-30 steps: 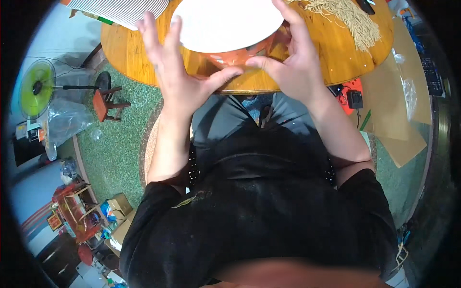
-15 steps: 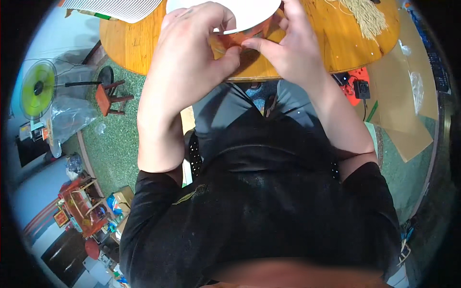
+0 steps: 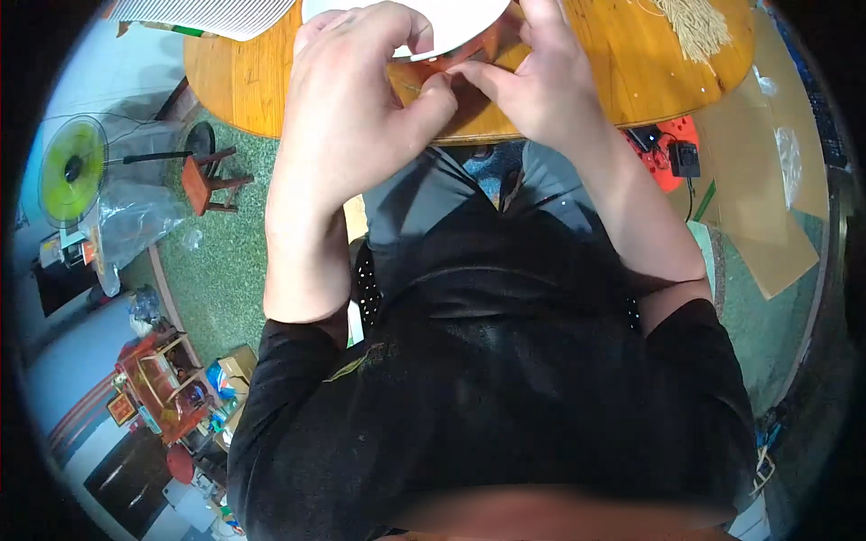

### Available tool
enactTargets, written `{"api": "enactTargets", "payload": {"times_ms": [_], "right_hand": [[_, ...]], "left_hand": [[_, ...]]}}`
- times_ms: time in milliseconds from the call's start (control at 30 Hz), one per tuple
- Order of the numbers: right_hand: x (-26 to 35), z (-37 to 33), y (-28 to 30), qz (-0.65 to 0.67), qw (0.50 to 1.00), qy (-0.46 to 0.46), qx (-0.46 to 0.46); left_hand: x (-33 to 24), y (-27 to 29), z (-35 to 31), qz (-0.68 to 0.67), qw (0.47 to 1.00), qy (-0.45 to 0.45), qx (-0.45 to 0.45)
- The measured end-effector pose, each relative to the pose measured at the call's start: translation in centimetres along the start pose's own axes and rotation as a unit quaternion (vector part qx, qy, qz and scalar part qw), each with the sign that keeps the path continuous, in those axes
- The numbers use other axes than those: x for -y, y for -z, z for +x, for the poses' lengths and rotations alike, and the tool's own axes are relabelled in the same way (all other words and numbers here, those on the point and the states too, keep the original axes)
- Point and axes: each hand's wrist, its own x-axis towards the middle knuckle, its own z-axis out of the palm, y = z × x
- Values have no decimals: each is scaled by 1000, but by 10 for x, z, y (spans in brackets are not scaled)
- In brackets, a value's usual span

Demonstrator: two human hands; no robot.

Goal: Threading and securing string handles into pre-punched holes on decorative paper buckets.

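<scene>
Both hands meet at the near edge of the wooden table. Between them is a thin, shiny orange-red piece [image 3: 478,50], whose kind I cannot make out. My left hand [image 3: 356,81] curls over it from the left, its thumb low and its fingers bent at the rim of a white round-edged thing [image 3: 456,20]. From the right, my right hand [image 3: 546,86] pinches the orange-red piece, and the tips of both thumbs nearly touch. The white thing lies just beyond the hands and is cut off by the top of the picture. Some fingertips are hidden.
On the wooden table [image 3: 230,81] stand a white ribbed tray [image 3: 212,13] at the far left and a bundle of beige strands [image 3: 695,32] at the far right. A green fan [image 3: 74,167] and a small stool [image 3: 203,185] are left, cardboard [image 3: 767,243] right.
My right thumb has moved left, closer to the left thumb. The white thing and both hands have shifted slightly left in the picture, and less of the orange-red piece shows.
</scene>
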Motion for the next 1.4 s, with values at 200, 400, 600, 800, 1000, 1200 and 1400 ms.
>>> {"api": "enactTargets", "payload": {"times_ms": [200, 400, 600, 800, 1000, 1200, 1400], "right_hand": [[23, 6, 6, -100, 985, -128, 58], [16, 4, 8, -155, 983, -62, 72], [-1, 2, 10, -179, 976, -87, 83], [18, 6, 15, -153, 976, -127, 85], [22, 16, 27, -59, 974, -191, 110], [-26, 25, 113, -226, 924, -307, 19], [-55, 74, 150, -455, 875, -49, 158]], "left_hand": [[2, -3, -2, -9, 1000, 21, -7], [12, -5, -7, 13, 1000, 10, -12], [13, -10, -6, 8, 998, -13, -55], [9, 0, -5, 18, 1000, -19, 0], [8, -1, -7, 35, 999, -22, -2], [9, -1, -12, 58, 998, 20, -32], [5, -9, -7, 92, 994, 5, -58]]}}
